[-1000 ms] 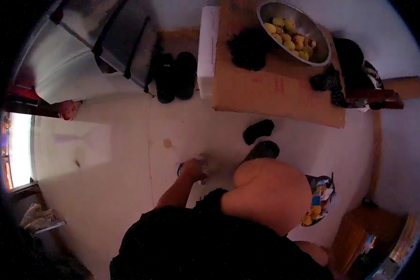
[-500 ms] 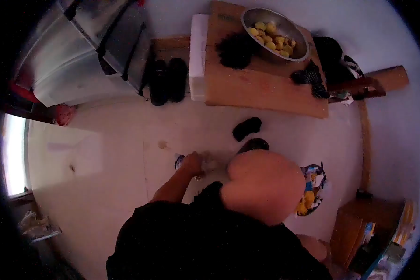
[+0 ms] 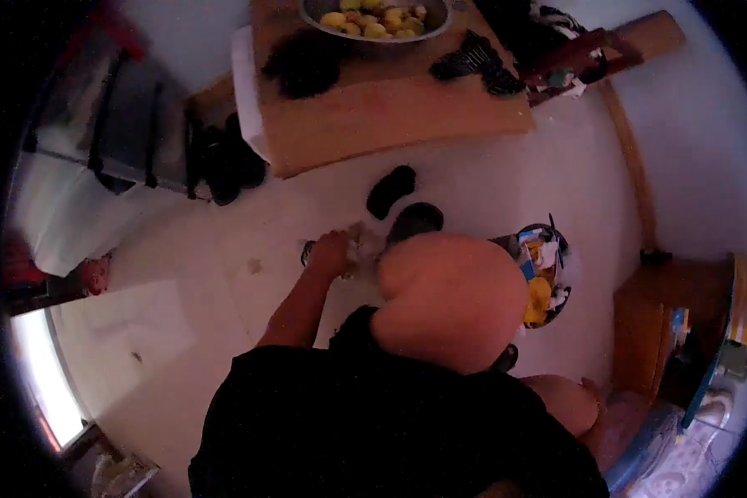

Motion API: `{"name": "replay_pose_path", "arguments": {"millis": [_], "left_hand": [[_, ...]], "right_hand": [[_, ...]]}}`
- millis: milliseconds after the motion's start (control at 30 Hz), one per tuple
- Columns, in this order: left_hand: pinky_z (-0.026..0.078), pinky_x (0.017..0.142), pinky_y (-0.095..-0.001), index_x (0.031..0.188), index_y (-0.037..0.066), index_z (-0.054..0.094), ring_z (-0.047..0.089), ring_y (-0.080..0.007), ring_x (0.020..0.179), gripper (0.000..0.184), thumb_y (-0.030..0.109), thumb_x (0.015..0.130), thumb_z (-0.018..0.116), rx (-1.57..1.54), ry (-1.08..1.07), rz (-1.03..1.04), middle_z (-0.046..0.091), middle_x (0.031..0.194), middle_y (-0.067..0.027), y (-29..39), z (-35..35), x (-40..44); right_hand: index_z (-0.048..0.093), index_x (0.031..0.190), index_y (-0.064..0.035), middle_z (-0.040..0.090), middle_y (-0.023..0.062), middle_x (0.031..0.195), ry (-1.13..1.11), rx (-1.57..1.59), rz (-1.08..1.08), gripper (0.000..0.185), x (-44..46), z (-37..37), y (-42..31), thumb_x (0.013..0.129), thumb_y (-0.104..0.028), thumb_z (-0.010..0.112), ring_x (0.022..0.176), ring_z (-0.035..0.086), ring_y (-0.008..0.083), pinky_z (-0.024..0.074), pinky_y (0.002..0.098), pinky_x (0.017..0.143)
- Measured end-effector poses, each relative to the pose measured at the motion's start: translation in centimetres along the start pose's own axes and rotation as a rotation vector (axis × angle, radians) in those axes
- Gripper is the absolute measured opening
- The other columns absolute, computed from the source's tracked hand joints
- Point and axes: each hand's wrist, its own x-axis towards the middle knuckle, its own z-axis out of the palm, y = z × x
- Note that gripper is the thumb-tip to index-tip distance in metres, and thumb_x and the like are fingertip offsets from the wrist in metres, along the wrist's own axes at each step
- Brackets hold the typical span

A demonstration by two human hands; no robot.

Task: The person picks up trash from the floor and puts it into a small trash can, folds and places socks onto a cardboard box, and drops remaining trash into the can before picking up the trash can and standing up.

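Low over the pale floor, my left hand (image 3: 332,251) is closed, its fingers curled. A small dark-and-white end (image 3: 307,252) shows on its left side, and a pale, blurred, partly see-through thing (image 3: 360,249) shows on its right. Whether these are one object I cannot make out. My bare knee (image 3: 452,295) is bent just right of this hand. At the lower right, bare skin (image 3: 588,397) shows beside the other leg; it may be my right hand, but its fingers are not clear.
Ahead is a cardboard-topped surface (image 3: 390,124) with a metal bowl of yellow, potato-like pieces (image 3: 373,26), a black fuzzy item (image 3: 305,65) and striped gloves (image 3: 479,63). Right of my knee stands a filled bin (image 3: 544,274). A black slipper (image 3: 390,191) and a wooden cabinet (image 3: 639,324) are nearby.
The view has tilted and turned, so the bowl and cardboard surface sit higher and farther left. My left hand stays low near the floor, still closed. More of the lower right shows.
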Motion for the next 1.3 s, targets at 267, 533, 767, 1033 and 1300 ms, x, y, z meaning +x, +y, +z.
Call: {"name": "replay_pose_path", "arguments": {"millis": [267, 533, 767, 1033, 1300], "left_hand": [[0.046, 0.081, -0.0414, 0.100, 0.011, 0.058, 0.056, -0.0325, 0.093, 0.050, 0.022, 0.054, 0.075, -0.075, 0.223, 0.212, 0.059, 0.094, -0.0144, 4.4, -1.9, 7.5], [0.045, 0.087, -0.0421, 0.119, 0.015, 0.046, 0.053, -0.0350, 0.102, 0.070, 0.020, 0.055, 0.076, -0.105, 0.021, 0.090, 0.043, 0.124, -0.0167, 6.2, 0.7, 14.0], [0.045, 0.089, -0.0412, 0.137, 0.009, 0.021, 0.051, -0.0371, 0.108, 0.100, 0.019, 0.055, 0.078, -0.102, -0.075, 0.061, 0.037, 0.132, -0.0208, 4.0, 5.6, 17.9], [0.046, 0.085, -0.0402, 0.121, 0.001, 0.044, 0.056, -0.0356, 0.100, 0.075, 0.021, 0.056, 0.077, -0.021, -0.228, -0.095, 0.054, 0.112, -0.0224, 7.4, 1.3, 17.3], [0.047, 0.081, -0.0385, 0.101, 0.003, 0.061, 0.058, -0.0314, 0.096, 0.054, 0.022, 0.052, 0.075, -0.106, -0.242, -0.014, 0.058, 0.105, -0.0197, 9.9, -4.1, 13.6]], "right_hand": [[0.064, 0.083, -0.0092, 0.063, 0.0119, 0.090, -0.016, 0.195, 0.330, 0.027, 1.1, -1.3, 3.7, 0.064, -0.028, 0.062, 0.087, 0.060, 0.0302, 0.0482, 0.0399, 0.074], [0.064, 0.091, -0.0133, 0.062, 0.0104, 0.090, 0.292, 0.532, 0.113, 0.038, 2.3, 2.8, 10.8, 0.059, -0.033, 0.071, 0.087, 0.059, 0.0287, 0.0467, 0.0371, 0.074], [0.064, 0.095, -0.0143, 0.062, 0.0091, 0.091, 0.297, 0.487, 0.307, 0.042, 2.6, -0.9, 11.0, 0.059, -0.032, 0.072, 0.088, 0.059, 0.0275, 0.0470, 0.0361, 0.074], [0.066, 0.090, -0.0194, 0.065, 0.0111, 0.084, 0.095, 0.396, 0.300, 0.032, 2.0, -2.0, 14.5, 0.060, -0.032, 0.068, 0.079, 0.064, 0.0312, 0.0527, 0.0417, 0.068], [0.063, 0.097, -0.0135, 0.063, 0.0109, 0.094, 0.067, 0.397, 0.413, 0.037, 1.7, -1.0, 12.2, 0.068, -0.037, 0.066, 0.088, 0.060, 0.0301, 0.0489, 0.0411, 0.074]]}}
